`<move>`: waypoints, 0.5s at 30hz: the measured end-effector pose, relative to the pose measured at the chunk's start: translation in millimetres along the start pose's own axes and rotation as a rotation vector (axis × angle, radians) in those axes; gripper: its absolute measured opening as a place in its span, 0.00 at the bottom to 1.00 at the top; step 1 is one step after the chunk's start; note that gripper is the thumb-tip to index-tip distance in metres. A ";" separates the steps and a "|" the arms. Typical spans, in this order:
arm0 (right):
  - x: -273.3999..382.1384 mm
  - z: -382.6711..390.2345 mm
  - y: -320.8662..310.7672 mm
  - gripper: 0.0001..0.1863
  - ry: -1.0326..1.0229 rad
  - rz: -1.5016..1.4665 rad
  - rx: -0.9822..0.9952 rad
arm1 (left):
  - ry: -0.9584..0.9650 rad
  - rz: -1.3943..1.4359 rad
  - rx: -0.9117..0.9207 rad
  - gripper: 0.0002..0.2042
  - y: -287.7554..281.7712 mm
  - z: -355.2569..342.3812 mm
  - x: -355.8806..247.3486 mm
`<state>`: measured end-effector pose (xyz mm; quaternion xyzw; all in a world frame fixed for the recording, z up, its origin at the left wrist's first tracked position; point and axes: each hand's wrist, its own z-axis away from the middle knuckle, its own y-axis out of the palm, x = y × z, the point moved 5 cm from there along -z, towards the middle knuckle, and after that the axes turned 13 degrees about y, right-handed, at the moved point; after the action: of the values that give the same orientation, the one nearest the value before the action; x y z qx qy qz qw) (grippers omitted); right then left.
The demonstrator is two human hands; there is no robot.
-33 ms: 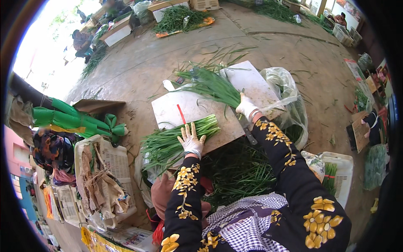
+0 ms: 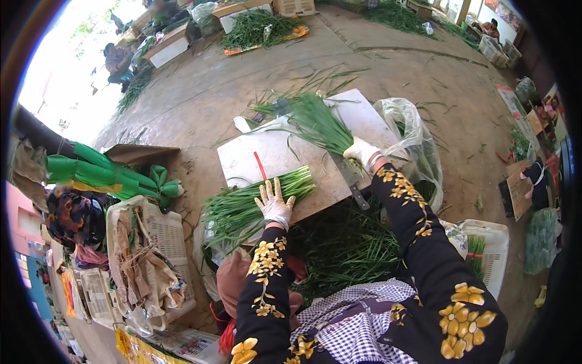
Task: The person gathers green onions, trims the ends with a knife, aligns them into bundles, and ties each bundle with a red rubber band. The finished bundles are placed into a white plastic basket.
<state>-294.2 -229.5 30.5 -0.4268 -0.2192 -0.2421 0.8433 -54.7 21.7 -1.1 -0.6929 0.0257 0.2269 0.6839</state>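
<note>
My left hand [image 2: 275, 205], in a pale glove, lies with fingers spread on a pile of green chives [image 2: 233, 212]. Their pale cut ends point to the right on a white board [image 2: 245, 158]. In my gloved right hand [image 2: 364, 151], the stem end of a loose bunch of chives [image 2: 316, 121] is gripped, its leaves fanning away to the far left over the boards. A knife [image 2: 359, 198] with a dark handle lies at the board's near right edge, close to my right forearm. A red strip [image 2: 260, 165] rests on the board just beyond my left hand.
Heaped greens [image 2: 348, 249] lie below the board, before my lap. A clear plastic bag [image 2: 418, 130] bulges on the right. Crates stand at both sides: a cream crate [image 2: 163, 242] holding sacking on the left, a white crate [image 2: 494, 255] with banded chives on the right.
My right hand has shifted slightly to the right and the bunch's leaves have swung right with it, showing more of the knife. My left hand stays in place on the pile.
</note>
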 end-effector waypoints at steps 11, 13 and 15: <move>-87.5 71.0 -59.5 0.09 0.085 -0.872 0.618 | 0.284 0.113 -0.290 0.37 -65.3 -8.1 -109.3; -105.4 86.0 -55.6 0.09 0.079 -0.894 0.645 | 0.196 0.924 -0.022 0.31 -19.4 -12.0 -138.0; -82.6 140.0 -48.7 0.10 0.017 -0.825 0.599 | -0.166 1.358 0.506 0.36 19.0 7.3 -159.1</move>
<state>-411.0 -120.8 88.3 -0.0422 -0.4224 -0.4848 0.7647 -205.9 -16.2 37.0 -0.3256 0.4498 0.6400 0.5311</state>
